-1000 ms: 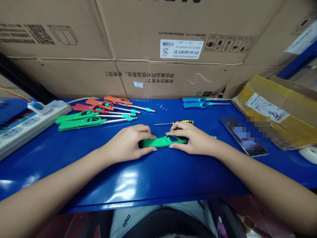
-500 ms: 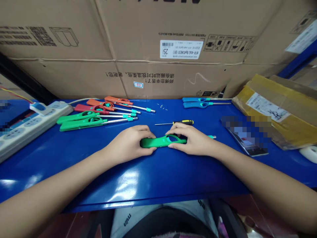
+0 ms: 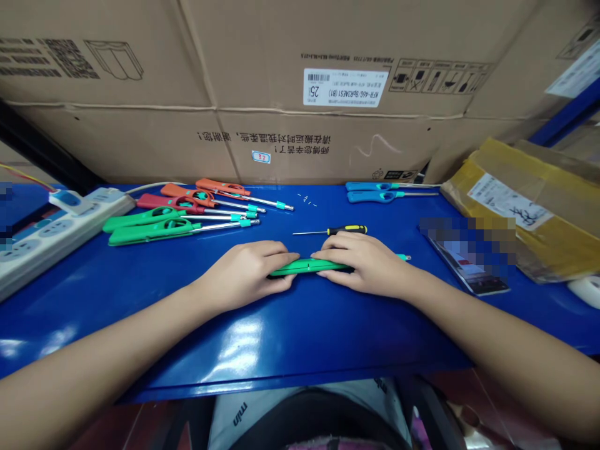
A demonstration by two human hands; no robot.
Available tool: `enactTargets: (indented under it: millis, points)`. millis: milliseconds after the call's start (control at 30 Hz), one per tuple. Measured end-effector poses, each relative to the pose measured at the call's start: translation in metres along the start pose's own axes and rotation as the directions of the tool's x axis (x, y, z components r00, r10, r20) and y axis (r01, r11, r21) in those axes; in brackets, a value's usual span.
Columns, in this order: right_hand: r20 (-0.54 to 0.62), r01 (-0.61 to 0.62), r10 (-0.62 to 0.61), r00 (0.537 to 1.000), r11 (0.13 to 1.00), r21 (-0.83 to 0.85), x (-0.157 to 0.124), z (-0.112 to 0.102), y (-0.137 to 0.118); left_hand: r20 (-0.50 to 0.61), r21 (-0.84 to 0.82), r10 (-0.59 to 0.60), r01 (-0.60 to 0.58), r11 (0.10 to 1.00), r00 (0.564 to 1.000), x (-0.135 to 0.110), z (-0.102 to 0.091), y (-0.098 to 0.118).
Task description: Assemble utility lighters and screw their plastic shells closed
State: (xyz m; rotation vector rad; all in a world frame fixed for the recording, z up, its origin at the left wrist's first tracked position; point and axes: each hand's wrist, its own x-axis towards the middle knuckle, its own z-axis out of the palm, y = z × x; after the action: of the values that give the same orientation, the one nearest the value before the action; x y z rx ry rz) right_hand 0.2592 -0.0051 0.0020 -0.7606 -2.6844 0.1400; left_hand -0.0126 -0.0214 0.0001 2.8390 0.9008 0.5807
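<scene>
A green long-nosed gas lighter (image 3: 307,267) lies crosswise between my hands just above the blue tabletop, its narrow edge with the seam turned toward me. My left hand (image 3: 253,269) is closed on the handle's left end. Around its trigger part my right hand (image 3: 363,262) is closed, hiding that section. The lighter's tip shows beyond the right wrist, while most of its metal tube is covered. Right behind my right fingers rests a black and yellow screwdriver (image 3: 349,230), its thin shaft pointing left.
Several lighters lie back left: green (image 3: 143,234), red (image 3: 164,203) and orange (image 3: 220,187). Two blue lighters (image 3: 372,196) are at the back. A power strip (image 3: 60,231) stands left; a phone (image 3: 469,262) and taped parcel (image 3: 525,194) lie right. Cardboard (image 3: 262,62) walls the rear.
The green lighter has been turned about its length, so its seam edge now faces me instead of its broad side with the trigger opening. Both hands keep their hold.
</scene>
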Motion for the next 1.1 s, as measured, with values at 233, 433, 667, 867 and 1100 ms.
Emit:
enactTargets:
  millis: [233,433,667,867,1100]
  points:
    - [-0.149,0.073,-0.075,0.986,0.997,-0.023,0.0,0.002,-0.004,-0.002,-0.09,-0.003,0.003,0.996,1.0,0.002,0.002,0.003]
    - [-0.178,0.082,-0.088,0.98,0.996,-0.04,-0.002,0.004,-0.006,-0.01,-0.108,0.004,-0.005,0.994,1.0,0.001,0.003,0.008]
    - [-0.134,0.04,-0.04,0.99,0.999,-0.008,-0.001,-0.001,-0.009,-0.071,-0.234,-0.036,0.018,0.972,0.997,0.002,0.002,0.008]
    - [-0.123,-0.023,0.026,0.992,1.0,0.02,-0.005,-0.005,-0.001,-0.169,-0.333,-0.012,-0.046,0.942,0.986,0.004,0.001,-0.003]
    - [-0.099,-0.035,0.043,0.994,0.997,0.074,-0.006,-0.008,0.001,-0.21,-0.317,-0.016,-0.052,0.947,0.978,0.003,0.0,0.002]
